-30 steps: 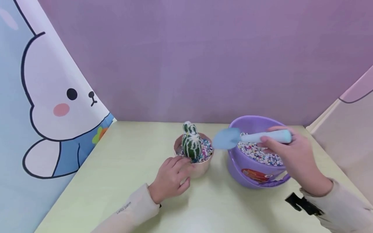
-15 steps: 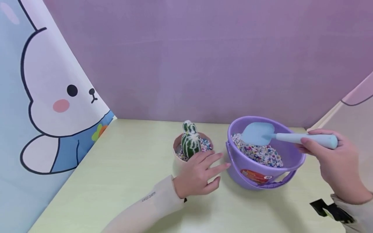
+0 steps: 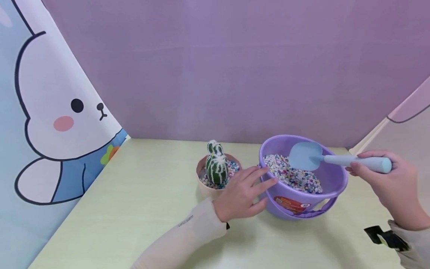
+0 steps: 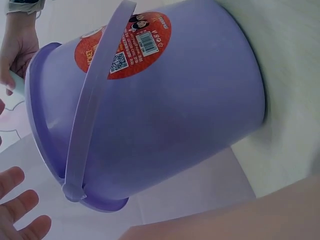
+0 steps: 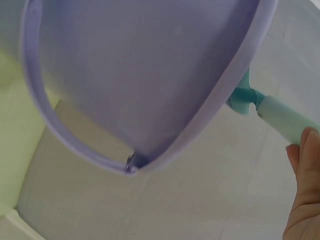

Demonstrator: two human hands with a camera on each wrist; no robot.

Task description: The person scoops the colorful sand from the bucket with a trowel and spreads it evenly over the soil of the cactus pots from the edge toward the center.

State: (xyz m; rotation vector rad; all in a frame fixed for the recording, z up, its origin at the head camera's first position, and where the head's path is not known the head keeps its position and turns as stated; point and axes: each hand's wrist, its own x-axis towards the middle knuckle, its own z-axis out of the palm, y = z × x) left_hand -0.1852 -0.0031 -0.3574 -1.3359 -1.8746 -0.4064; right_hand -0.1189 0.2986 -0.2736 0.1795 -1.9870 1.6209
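Note:
My left hand [image 3: 240, 194] is at the left rim of a purple bucket [image 4: 180, 105], its fingers spread and reaching over the edge. Colourful gravel [image 3: 295, 180] partly fills the bucket. A light blue trowel [image 3: 366, 163] is in my right hand [image 3: 393, 183], gripped by its handle. The trowel's blade is over the gravel, inside the bucket's rim in the head view. Just left of the bucket, a green cactus [image 3: 216, 170] stands in a small peach pot [image 3: 205, 188] with gravel around it. My left hand overlaps the pot's right front.
The pale green tabletop [image 3: 151, 186] carries the pot and bucket. A purple backdrop [image 3: 215, 71] rises behind its far edge, and a cartoon-print panel [image 3: 47, 123] borders the left side. The bucket's handle [image 4: 90, 110] hangs down along its front.
The trowel has moved right, from between pot and bucket to over the bucket's gravel. My left hand has gone from the pot's front rightward to the bucket's rim.

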